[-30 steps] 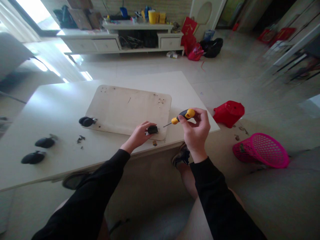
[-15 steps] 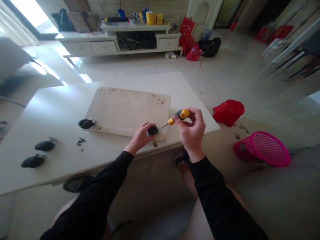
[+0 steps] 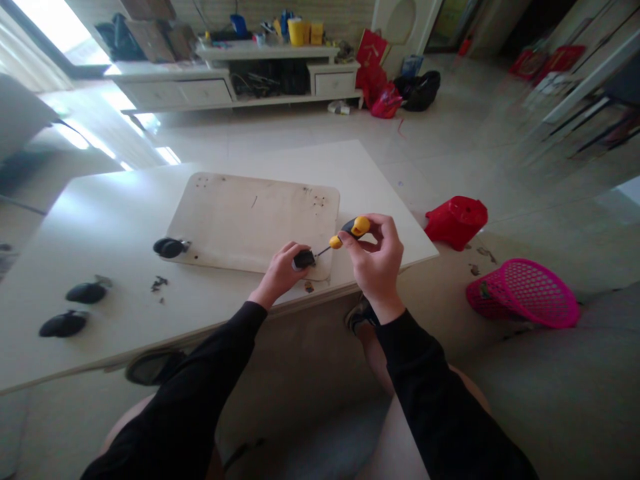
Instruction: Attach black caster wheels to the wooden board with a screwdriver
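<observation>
My left hand (image 3: pixel 279 272) is closed round a black caster wheel (image 3: pixel 303 259) at the near right corner of a pale board with rounded corners (image 3: pixel 240 217). In my right hand (image 3: pixel 377 257) is a yellow and black screwdriver (image 3: pixel 350 231), held by its handle, its shaft slanting down left to the caster. Whether the tip sits in a screw is too small to tell. Another caster (image 3: pixel 170 247) stands at the board's near left corner. Small holes show at the far corners.
Two loose casters, one (image 3: pixel 86 292) behind the other (image 3: pixel 63 324), lie on the white table (image 3: pixel 120 247) at the left, near a small pile of screws (image 3: pixel 159 283). Right of the table, a red stool (image 3: pixel 457 222) and a pink basket (image 3: pixel 523 293) stand on the floor.
My right hand has moved slightly left and down with the screwdriver, bringing its tip to the caster. My left hand still grips the caster in the same spot.
</observation>
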Demonstrator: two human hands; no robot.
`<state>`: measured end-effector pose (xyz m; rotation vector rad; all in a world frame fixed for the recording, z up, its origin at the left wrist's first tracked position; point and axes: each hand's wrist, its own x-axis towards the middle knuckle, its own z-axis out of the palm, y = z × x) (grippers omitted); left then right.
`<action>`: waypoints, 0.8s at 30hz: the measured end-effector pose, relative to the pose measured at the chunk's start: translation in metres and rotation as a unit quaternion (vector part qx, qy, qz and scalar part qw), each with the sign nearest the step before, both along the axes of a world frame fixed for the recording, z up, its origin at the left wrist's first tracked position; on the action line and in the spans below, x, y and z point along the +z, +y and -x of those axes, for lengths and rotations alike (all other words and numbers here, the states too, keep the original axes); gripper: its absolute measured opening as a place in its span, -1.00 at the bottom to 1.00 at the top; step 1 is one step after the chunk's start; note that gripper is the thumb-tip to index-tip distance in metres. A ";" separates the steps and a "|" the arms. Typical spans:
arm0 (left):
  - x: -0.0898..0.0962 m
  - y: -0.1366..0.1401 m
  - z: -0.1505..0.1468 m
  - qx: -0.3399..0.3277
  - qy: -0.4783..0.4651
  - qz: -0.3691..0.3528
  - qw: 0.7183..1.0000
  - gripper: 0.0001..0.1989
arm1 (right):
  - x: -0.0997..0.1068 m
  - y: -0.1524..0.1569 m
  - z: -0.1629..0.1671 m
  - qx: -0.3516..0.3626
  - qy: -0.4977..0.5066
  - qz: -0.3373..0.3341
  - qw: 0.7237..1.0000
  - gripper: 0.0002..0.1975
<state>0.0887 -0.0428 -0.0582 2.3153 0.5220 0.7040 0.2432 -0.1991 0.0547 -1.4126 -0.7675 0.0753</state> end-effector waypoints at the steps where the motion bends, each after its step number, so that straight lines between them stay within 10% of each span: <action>1: 0.000 0.001 0.000 -0.004 -0.001 0.000 1.000 -0.58 | 0.000 0.000 0.000 0.003 0.002 -0.002 1.000 -0.63; 24: 0.004 0.003 0.001 -0.029 0.004 -0.024 0.999 -0.51 | -0.007 0.000 0.001 0.021 -0.061 0.014 0.998 -0.63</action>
